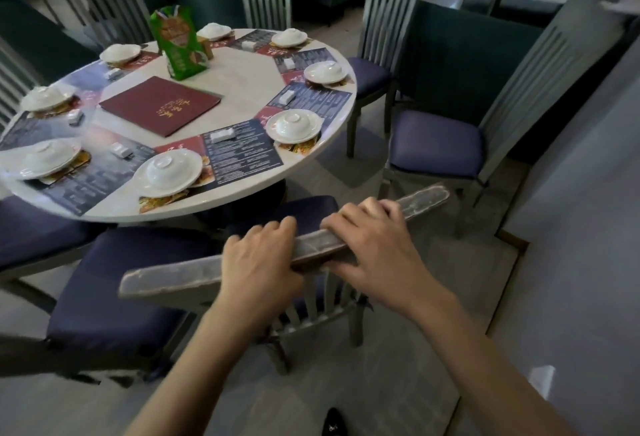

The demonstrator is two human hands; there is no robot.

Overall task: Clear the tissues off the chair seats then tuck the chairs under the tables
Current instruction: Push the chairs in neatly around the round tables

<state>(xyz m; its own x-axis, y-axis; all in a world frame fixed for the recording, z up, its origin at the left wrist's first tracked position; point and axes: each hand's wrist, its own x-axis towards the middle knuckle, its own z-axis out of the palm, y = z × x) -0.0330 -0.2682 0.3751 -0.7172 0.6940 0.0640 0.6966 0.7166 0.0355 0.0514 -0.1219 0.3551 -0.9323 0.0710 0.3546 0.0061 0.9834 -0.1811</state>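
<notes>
A grey slatted chair stands right in front of me, its top rail (166, 281) running from lower left to upper right. My left hand (261, 259) grips the rail near its middle, fingers curled over the far edge. My right hand (372, 248) grips the same rail further right. The chair's purple seat (304, 210) reaches under the edge of the round white table (242, 190). I see no tissue on any seat in view.
Another purple seat (114, 283) sits to the left. Two chairs (436, 145) (369, 75) stand out from the table on the right. The table holds plates with upturned bowls, placemats, a maroon menu (161, 105) and a green packet (178, 42). A grey wall rises at right.
</notes>
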